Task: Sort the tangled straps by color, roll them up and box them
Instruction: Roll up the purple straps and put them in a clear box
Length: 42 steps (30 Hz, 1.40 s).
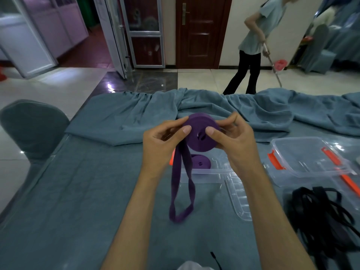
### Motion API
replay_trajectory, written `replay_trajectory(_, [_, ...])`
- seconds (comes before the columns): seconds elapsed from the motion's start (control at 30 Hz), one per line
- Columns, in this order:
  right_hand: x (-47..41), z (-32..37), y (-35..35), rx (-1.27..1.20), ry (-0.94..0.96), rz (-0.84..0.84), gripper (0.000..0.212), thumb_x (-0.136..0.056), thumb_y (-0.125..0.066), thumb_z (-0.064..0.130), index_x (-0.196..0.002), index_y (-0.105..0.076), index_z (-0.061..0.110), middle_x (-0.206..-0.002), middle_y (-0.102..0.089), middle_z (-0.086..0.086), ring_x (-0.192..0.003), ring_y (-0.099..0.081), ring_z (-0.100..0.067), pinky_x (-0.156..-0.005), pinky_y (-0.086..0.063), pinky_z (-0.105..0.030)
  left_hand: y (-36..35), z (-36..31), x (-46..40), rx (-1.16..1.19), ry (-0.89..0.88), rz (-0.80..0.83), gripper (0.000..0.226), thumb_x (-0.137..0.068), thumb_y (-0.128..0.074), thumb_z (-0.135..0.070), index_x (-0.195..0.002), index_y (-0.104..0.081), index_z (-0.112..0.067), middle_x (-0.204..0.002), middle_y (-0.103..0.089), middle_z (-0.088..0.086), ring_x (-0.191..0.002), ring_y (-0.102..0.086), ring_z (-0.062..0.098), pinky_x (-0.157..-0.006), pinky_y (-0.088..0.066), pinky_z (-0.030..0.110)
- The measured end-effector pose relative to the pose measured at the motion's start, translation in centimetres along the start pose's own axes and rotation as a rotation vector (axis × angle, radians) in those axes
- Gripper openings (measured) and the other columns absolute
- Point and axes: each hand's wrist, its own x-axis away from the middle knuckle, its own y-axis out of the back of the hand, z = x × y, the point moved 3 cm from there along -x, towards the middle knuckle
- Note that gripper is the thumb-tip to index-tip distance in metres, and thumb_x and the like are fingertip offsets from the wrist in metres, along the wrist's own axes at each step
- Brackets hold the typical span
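So a flat, matte purple strap roll [200,133] is pinched between the left hand [163,141] and right hand [233,141] above the clear plastic box [206,175], its loose tail looped down onto the rumpled teal cloth [87,182]. A second purple coil [200,161] is seen inside, and glossy black straps [321,215] are heaped by the right edge.

Purple strap roll [200,133] held up, tail dangling

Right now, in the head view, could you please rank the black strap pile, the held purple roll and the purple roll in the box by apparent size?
1. Black strap pile, clearly largest.
2. Held purple roll.
3. Purple roll in the box, partly hidden; being farther may shrink it, so 2 versus 3 is unsure.
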Motion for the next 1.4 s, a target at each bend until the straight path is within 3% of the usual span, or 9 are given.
replay_trajectory(0.13, [0.3, 0.2, 0.0, 0.061, -0.013, 0.002, 0.034, -0.080, -0.092, 0.023, -0.095, -0.062, 0.022, -0.100, -0.077, -0.018, -0.090, -0.078, -0.033, -0.070, -0.065, -0.037, -0.3, -0.4, 0.3, -0.019, -0.058, -0.090, 0.016, -0.091, -0.082, -0.011, -0.107, -0.081, -0.014, -0.104, -0.082, 0.007, -0.098, -0.079, 0.024, -0.083, -0.061, 0.024])
replay_trajectory(0.27, [0.4, 0.6, -0.3, 0.069, 0.109, -0.073, 0.037, -0.084, -0.088, 0.021, -0.116, -0.071, 0.030, -0.107, -0.079, -0.007, -0.095, -0.078, -0.025, -0.072, -0.064, -0.033, -0.4, -0.4, 0.1, -0.034, 0.001, 0.000, 0.027, -0.091, -0.079, -0.003, -0.114, -0.079, -0.015, -0.115, -0.080, 0.004, -0.111, -0.076, 0.021, -0.094, -0.058, 0.024])
replay_trajectory(0.43, [0.5, -0.1, -0.5, 0.061, 0.023, 0.010, 0.030, -0.085, -0.087, 0.016, -0.100, -0.064, 0.029, -0.114, -0.077, -0.009, -0.101, -0.077, -0.031, -0.075, -0.065, -0.039, 0.3, -0.5, 0.0, -0.041, -0.012, -0.023, 0.025, -0.086, -0.084, -0.002, -0.107, -0.081, -0.016, -0.104, -0.082, 0.004, -0.098, -0.079, 0.019, -0.084, -0.061, 0.022])
replay_trajectory(0.63, [0.3, -0.6, -0.4, 0.097, 0.133, -0.031, 0.046, -0.085, -0.088, 0.025, -0.126, -0.067, 0.032, -0.116, -0.075, -0.008, -0.111, -0.073, -0.031, -0.090, -0.062, -0.054, 0.0, 0.3, 0.4, -0.049, -0.022, -0.053, 0.023, -0.088, -0.085, -0.016, -0.107, -0.081, -0.027, -0.109, -0.080, 0.004, -0.103, -0.077, 0.020, -0.087, -0.059, 0.023])
replay_trajectory(0.77, [0.7, -1.9, -0.3, 0.035, 0.017, -0.022, 0.030, -0.082, -0.089, 0.027, -0.102, -0.068, 0.024, -0.116, -0.075, -0.010, -0.110, -0.073, -0.035, -0.086, -0.060, -0.069, 0.5, 0.4, 0.0, -0.100, -0.063, 0.043, 0.025, -0.088, -0.084, -0.015, -0.101, -0.081, -0.035, -0.114, -0.078, 0.002, -0.110, -0.075, 0.023, -0.092, -0.058, 0.028])
replay_trajectory(0.93, [0.4, -1.4, -0.1, 0.064, 0.103, -0.124, 0.030, -0.079, -0.090, 0.034, -0.104, -0.073, 0.029, -0.108, -0.079, -0.005, -0.105, -0.076, -0.027, -0.087, -0.064, -0.048, -0.2, 1.1, 0.4, -0.068, -0.035, 0.084, 0.030, -0.091, -0.080, -0.007, -0.108, -0.080, -0.031, -0.115, -0.078, 0.000, -0.110, -0.074, 0.017, -0.093, -0.057, 0.021])
replay_trajectory(1.07, [0.5, -1.9, -0.3, 0.027, 0.052, -0.098, 0.019, -0.085, -0.088, 0.025, -0.095, -0.073, 0.029, -0.108, -0.078, -0.005, -0.105, -0.075, -0.029, -0.090, -0.062, -0.053, 0.3, 1.0, -0.2, -0.075, -0.037, 0.098, 0.028, -0.090, -0.081, -0.004, -0.112, -0.081, -0.022, -0.114, -0.078, 0.006, -0.107, -0.076, 0.019, -0.091, -0.058, 0.022])
replay_trajectory(1.2, [0.2, -1.7, 0.3, 0.084, -0.019, -0.004, 0.020, -0.086, -0.085, 0.017, -0.089, -0.067, 0.025, -0.103, -0.078, -0.011, -0.095, -0.077, -0.029, -0.080, -0.065, -0.042, 0.4, 1.3, 0.4, -0.069, -0.018, 0.024, 0.023, -0.086, -0.085, -0.006, -0.103, -0.082, -0.022, -0.111, -0.080, 0.007, -0.106, -0.077, 0.023, -0.087, -0.060, 0.024])
replay_trajectory(1.4, [0.3, -2.3, 0.6, 0.067, -0.017, -0.054, 0.013, -0.090, -0.080, 0.010, -0.095, -0.072, 0.019, -0.102, -0.079, -0.009, -0.097, -0.077, -0.027, -0.081, -0.066, -0.048, 1.4, 1.3, -0.3, -0.139, 0.064, 0.198, 0.038, -0.086, -0.084, -0.002, -0.120, -0.079, -0.018, -0.111, -0.078, 0.002, -0.106, -0.075, 0.017, -0.092, -0.058, 0.022])
